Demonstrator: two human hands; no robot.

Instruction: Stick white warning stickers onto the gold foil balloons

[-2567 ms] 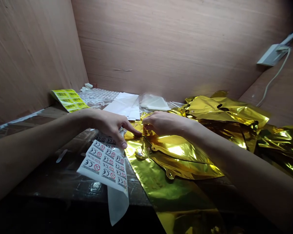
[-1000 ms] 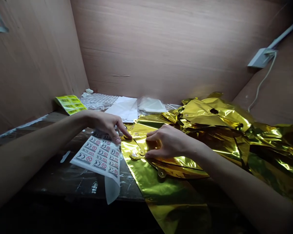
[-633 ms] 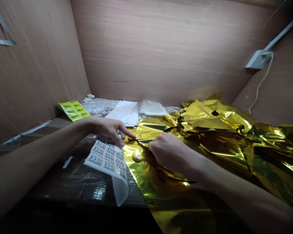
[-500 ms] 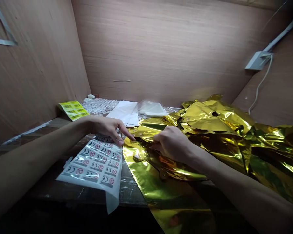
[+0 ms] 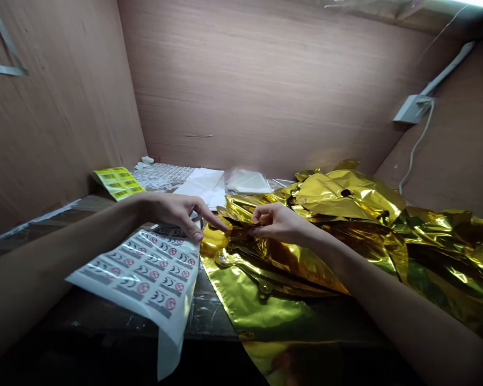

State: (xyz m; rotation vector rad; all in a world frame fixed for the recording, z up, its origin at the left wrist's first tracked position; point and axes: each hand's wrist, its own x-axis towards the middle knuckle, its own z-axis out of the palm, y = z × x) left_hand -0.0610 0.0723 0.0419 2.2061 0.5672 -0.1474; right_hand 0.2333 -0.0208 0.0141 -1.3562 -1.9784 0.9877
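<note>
My left hand (image 5: 177,210) reaches in from the left with its index finger stretched onto the gold foil and its thumb apart, at the top right corner of a sticker sheet (image 5: 139,271). The sheet is white-backed, printed with CE marks and red circle symbols, and its lower corner hangs over the table edge. My right hand (image 5: 279,222) is closed in a pinch on a flat gold foil balloon (image 5: 261,268), lifting a fold of it. Where the fingertips meet the foil is partly hidden. The balloon's tabbed edge lies below the hands, and its lower part drapes over the front edge.
More gold foil balloons (image 5: 346,193) are heaped at the right. Behind lie white paper (image 5: 201,185), clear plastic bags (image 5: 247,181) and small printed labels (image 5: 165,172). A yellow label sheet (image 5: 118,182) leans by the left wall. A white socket box (image 5: 414,109) hangs at right.
My right hand has turned and raised a fold of the balloon in its pinch. My left index finger has moved slightly right. The sticker sheet has shifted left and toward me.
</note>
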